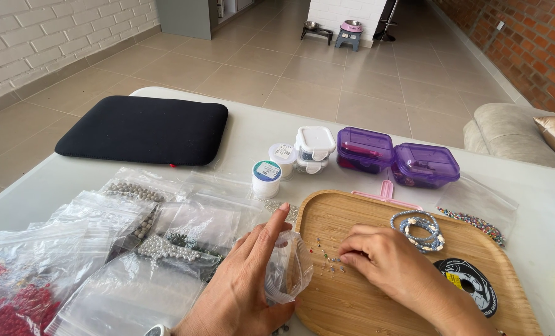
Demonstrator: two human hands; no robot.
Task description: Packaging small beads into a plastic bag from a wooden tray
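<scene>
Tiny beads (328,260) on the wooden tray (352,211) may scatter: our right hand (383,261) pinches them, left hand (246,286) clasps the open bag (288,269).

bags (103,236) left of tray (352,218), boxes (396,155) behind

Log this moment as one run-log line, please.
left hand: holds small clear zip bag open | right hand: fingertips on loose tiny beads | surface: wooden tray

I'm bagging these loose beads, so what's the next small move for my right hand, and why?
Probably pinch a few loose beads and carry them left: the right hand rests its fingertips on them on the wooden tray, and the left hand holds the small clear bag beside them.
</scene>
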